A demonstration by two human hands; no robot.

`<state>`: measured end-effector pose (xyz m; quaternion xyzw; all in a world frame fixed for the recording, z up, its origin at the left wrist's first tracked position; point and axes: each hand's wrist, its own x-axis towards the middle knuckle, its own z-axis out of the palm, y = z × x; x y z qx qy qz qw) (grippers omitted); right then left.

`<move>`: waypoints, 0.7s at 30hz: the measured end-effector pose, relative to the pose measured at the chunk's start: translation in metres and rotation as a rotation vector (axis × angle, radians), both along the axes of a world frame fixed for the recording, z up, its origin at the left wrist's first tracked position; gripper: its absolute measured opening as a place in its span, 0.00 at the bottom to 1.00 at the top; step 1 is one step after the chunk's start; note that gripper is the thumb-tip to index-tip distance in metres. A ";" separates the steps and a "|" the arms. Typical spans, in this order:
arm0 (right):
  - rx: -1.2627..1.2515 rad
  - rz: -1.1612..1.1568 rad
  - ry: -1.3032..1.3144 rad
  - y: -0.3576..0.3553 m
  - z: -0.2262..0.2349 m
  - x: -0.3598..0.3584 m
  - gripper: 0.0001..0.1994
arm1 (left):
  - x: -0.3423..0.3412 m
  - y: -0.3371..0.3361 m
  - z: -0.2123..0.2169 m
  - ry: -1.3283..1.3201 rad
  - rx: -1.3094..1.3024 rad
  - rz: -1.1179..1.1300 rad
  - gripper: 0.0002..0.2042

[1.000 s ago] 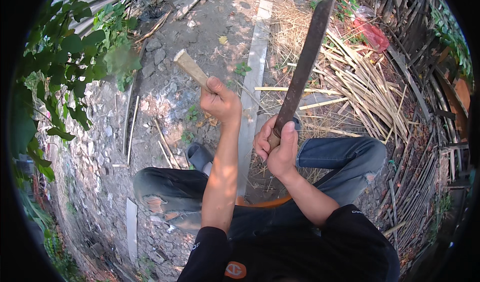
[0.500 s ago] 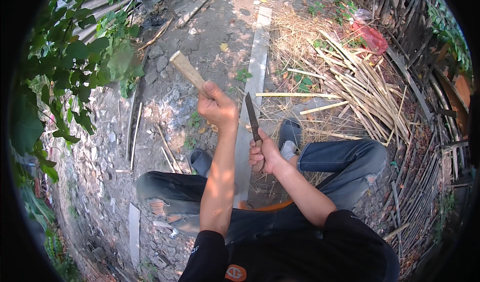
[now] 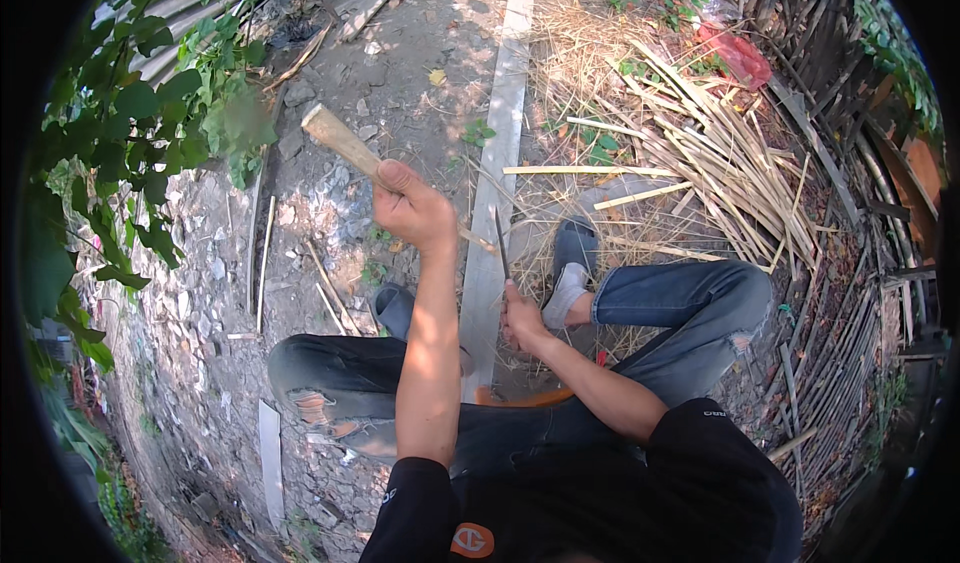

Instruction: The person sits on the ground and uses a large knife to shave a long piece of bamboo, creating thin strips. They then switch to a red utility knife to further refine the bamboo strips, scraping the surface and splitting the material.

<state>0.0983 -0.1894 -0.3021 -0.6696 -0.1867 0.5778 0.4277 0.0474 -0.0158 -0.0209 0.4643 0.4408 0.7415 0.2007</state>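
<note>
My left hand (image 3: 412, 208) is closed round a pale wooden piece (image 3: 340, 135), thick at its far left end. A thin, light end of it appears to come out on the other side of the fist, close to the blade. In my right hand (image 3: 523, 320) I grip a knife (image 3: 501, 243) by its handle, which my fingers mostly cover. Its dark, narrow blade points up and away from me, seen nearly edge-on. Whether the blade touches the wood I cannot tell. Below both hands a long grey board (image 3: 497, 153) lies on the ground between my feet.
A heap of split pale sticks (image 3: 720, 158) lies on straw at the right, near a red plastic bag (image 3: 738, 55). Leafy branches (image 3: 135, 123) hang at the left. Stacked poles (image 3: 835, 363) line the right side. Several loose sticks (image 3: 266, 263) lie on the stony ground at left.
My left hand has shifted left and slightly nearer with the wooden piece. My right hand has come down a little, and the knife's blade has turned to show a thinner edge.
</note>
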 end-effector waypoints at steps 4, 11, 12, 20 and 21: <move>0.609 -0.090 -0.070 0.031 0.111 -0.004 0.29 | -0.015 0.003 -0.004 0.008 -0.033 0.101 0.28; -0.099 0.087 -0.583 -0.029 -0.055 -0.012 0.31 | 0.005 -0.011 0.007 -0.010 -0.039 0.064 0.28; -0.226 0.081 -0.574 -0.032 -0.061 -0.014 0.32 | 0.004 -0.014 0.007 -0.003 -0.035 0.076 0.28; 0.259 0.344 -0.740 -0.029 -0.002 -0.020 0.39 | -0.035 -0.015 -0.002 -0.040 -0.056 0.081 0.27; 0.191 0.325 -0.822 -0.034 -0.042 -0.012 0.39 | -0.025 -0.014 0.002 -0.034 -0.049 0.072 0.27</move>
